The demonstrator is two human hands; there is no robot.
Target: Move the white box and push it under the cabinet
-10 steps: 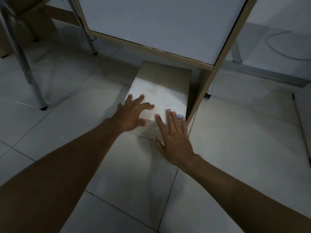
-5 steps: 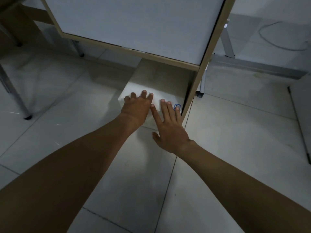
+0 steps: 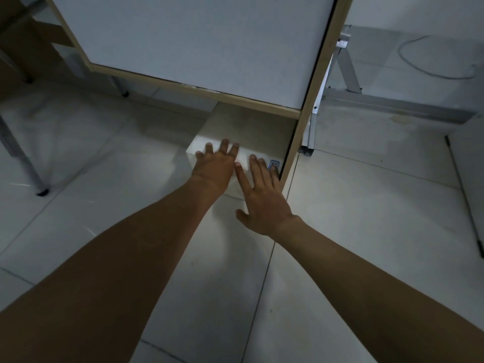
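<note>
The white box (image 3: pixel 248 129) lies on the tiled floor, its far part under the white cabinet (image 3: pixel 196 48) with the light wooden frame. The box's right side runs along the cabinet's side panel (image 3: pixel 306 113). A small blue label (image 3: pixel 273 164) sits at its near right corner. My left hand (image 3: pixel 216 166) lies flat against the box's near edge, fingers over the top. My right hand (image 3: pixel 264 197) presses flat beside it, fingers spread on the near face. Neither hand grips anything.
A metal leg (image 3: pixel 26 163) stands on the floor at the left. A grey metal frame (image 3: pixel 348 66) and a loose cable (image 3: pixel 432 72) lie behind the cabinet at the right. A dark strip (image 3: pixel 466 195) runs along the right edge.
The box has slid further under the cabinet, with less of its top showing. Both hands moved forward with it and now sit closer together.
</note>
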